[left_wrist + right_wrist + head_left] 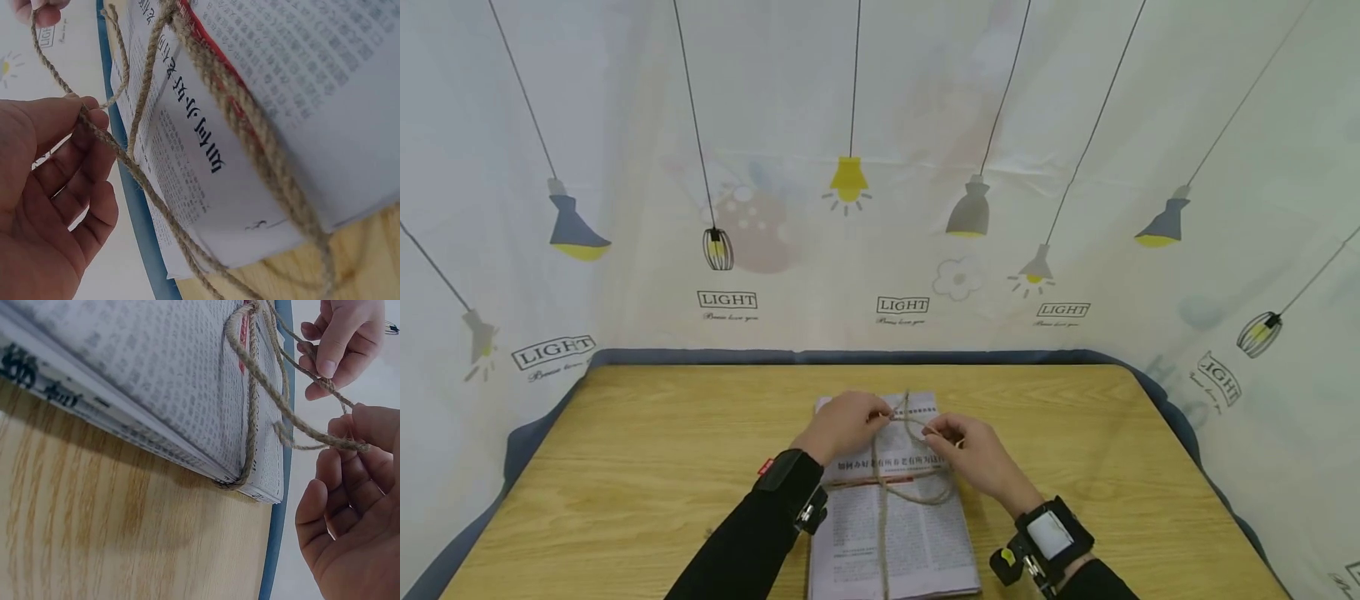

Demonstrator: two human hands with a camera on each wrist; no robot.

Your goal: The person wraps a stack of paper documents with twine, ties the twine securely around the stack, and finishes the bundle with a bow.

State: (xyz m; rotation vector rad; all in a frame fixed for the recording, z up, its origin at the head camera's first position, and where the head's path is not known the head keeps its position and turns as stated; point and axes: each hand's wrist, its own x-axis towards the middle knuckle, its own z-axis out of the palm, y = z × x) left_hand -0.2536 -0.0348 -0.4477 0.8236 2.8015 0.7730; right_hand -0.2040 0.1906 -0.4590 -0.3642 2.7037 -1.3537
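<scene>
— Wrist straps and dark sleeves sit closest, then the stack of newspapers (891, 517) lying flat on the wooden table (625, 467), jute twine (883, 533) crossed over it lengthwise and across.

— And the hands?

— Both are over the far half of the stack. Left hand (842, 425) pinches one strand between thumb and fingertips; right hand (973, 454) has its grip closed on the other strand, fingers curled. A slack loop hangs between them on the paper.

— What might go wrong?

— My guess: the twine is loose around the bundle, so if either pinch slips the loop could fall open, or the crossing could slide off centre and leave the papers unbound at a corner.

— Anything unclear?

— Whether a knot already sits at the crossing; the hands cover it. The stack's near edge is cut off, and beyond it only the lamp-printed curtain (880, 208) shows
</scene>
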